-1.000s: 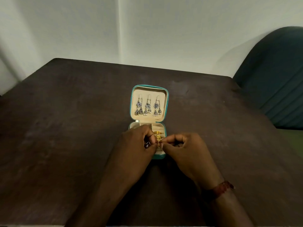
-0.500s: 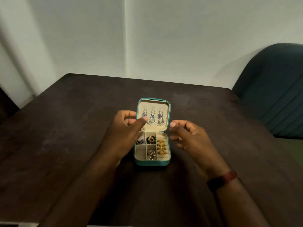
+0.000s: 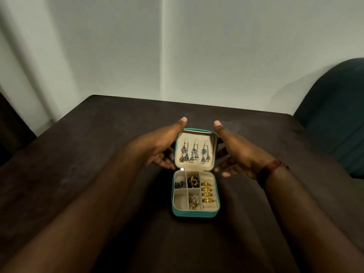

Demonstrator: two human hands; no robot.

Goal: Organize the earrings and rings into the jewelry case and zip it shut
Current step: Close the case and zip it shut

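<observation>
A small teal jewelry case [image 3: 195,214] stands open in the middle of the dark table. Its cream lid [image 3: 210,137] is upright, and three silver dangling earrings [image 3: 194,153] hang inside it. In the base, several gold rings [image 3: 207,192] sit in the right-hand roll slot. A dark flower stud [image 3: 193,182], a smaller dark stud [image 3: 180,184] and gold triangle earrings [image 3: 193,202] lie in the square compartments. My left hand [image 3: 161,143] and my right hand [image 3: 236,149] flank the lid, thumbs straight up by its top corners. Their fingers reach beside and behind it, partly hidden.
The dark brown table [image 3: 94,158] runs to a pale wall at the back. A dark teal upholstered chair [image 3: 334,115] stands off the table's right edge. A red band [image 3: 272,168] circles my right wrist.
Both hands left the ring slot in the base, drew apart and moved back to either side of the upright lid. The head camera tilted up and came closer.
</observation>
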